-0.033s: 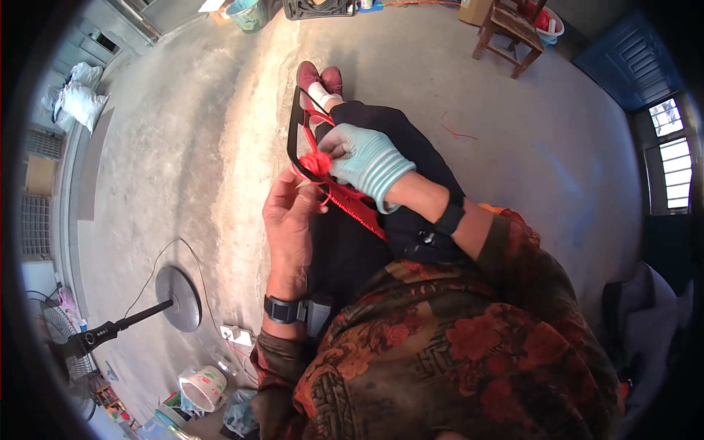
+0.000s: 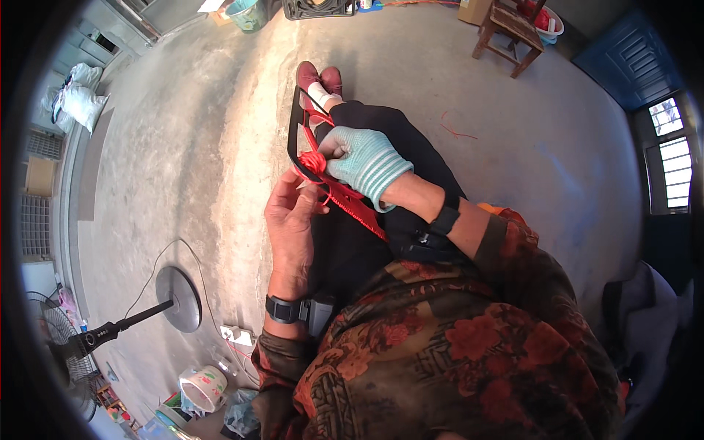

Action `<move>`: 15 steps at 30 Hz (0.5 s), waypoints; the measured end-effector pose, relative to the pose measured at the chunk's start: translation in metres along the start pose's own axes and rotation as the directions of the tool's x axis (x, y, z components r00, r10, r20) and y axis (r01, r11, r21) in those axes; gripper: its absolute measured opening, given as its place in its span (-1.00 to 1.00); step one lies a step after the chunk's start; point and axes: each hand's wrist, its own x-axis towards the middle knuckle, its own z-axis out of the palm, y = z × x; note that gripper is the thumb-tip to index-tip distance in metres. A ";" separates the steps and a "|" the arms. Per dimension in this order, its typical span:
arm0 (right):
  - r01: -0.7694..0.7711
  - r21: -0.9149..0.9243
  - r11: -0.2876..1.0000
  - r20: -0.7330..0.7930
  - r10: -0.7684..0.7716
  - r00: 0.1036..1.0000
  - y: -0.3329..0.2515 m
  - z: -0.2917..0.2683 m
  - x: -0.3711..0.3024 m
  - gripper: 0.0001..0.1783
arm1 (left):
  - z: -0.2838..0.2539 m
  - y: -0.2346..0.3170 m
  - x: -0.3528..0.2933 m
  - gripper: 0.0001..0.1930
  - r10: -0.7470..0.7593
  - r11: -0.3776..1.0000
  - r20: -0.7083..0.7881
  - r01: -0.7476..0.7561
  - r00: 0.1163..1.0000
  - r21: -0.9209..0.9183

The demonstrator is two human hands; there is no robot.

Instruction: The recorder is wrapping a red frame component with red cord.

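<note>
Across my lap lies a narrow red piece with a toothed-looking edge [image 2: 359,214], joined to a long black loop-shaped frame [image 2: 293,130]. A bunched coil of red strand [image 2: 311,162] sits against the near end of the frame. My bare left hand [image 2: 288,209] is closed, with thumb and fingers pinching the red and black work just below the coil. My right hand [image 2: 367,163], in a pale teal striped glove, curls its fingers against the right side of the coil and grips it. Its fingertips are partly hidden, as is the underside of the work.
My outstretched legs end in dark red shoes [image 2: 309,75]. A fan with a round base [image 2: 177,299] lies at the left, near a white power strip [image 2: 237,335] and a bucket [image 2: 203,388]. A wooden chair [image 2: 511,35] stands far right; red scraps [image 2: 458,134] lie on the floor.
My gloved right hand has shifted slightly left and down. The red coil has moved a little left with it and looks more tightly bunched. My left hand stays almost in place.
</note>
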 end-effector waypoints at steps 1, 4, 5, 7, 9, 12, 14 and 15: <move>0.001 -0.002 1.000 -0.001 -0.001 1.000 -0.001 0.000 0.000 -0.83 | 0.000 -0.003 0.000 -0.69 0.001 1.000 0.001 -0.001 1.000 -0.002; 0.016 -0.155 0.988 0.101 0.000 0.995 -0.008 -0.003 -0.001 -0.83 | -0.001 -0.014 0.003 -0.74 0.037 0.998 0.018 -0.038 0.999 0.043; 0.017 -0.155 0.988 0.104 -0.001 0.995 -0.008 -0.003 -0.002 -0.83 | -0.004 -0.013 0.003 -0.74 0.037 0.998 0.014 -0.038 0.999 0.043; 0.095 0.013 0.995 -0.038 -0.095 0.995 -0.007 -0.004 -0.005 -0.78 | -0.012 -0.009 0.004 -0.77 -0.057 0.998 -0.036 0.057 0.998 -0.012; 0.043 0.058 0.997 -0.078 -0.038 0.996 -0.015 -0.017 -0.010 -0.66 | -0.018 0.010 0.002 -0.76 -0.196 0.946 -0.042 0.177 0.980 -0.271; 0.069 0.145 0.987 -0.109 -0.053 0.993 -0.023 -0.030 -0.021 -0.53 | -0.029 0.039 -0.010 -0.76 -0.300 0.877 0.133 0.328 0.945 -0.350; 0.345 -0.215 0.914 -0.115 -0.375 0.920 -0.039 -0.034 -0.034 -0.33 | -0.021 0.056 -0.032 -0.70 -0.248 0.964 -0.053 0.241 0.967 -0.108; 0.398 -0.302 0.866 -0.007 -0.419 0.908 -0.048 -0.034 -0.036 -0.19 | -0.031 0.065 -0.045 -0.65 -0.219 0.975 0.075 0.214 0.973 0.065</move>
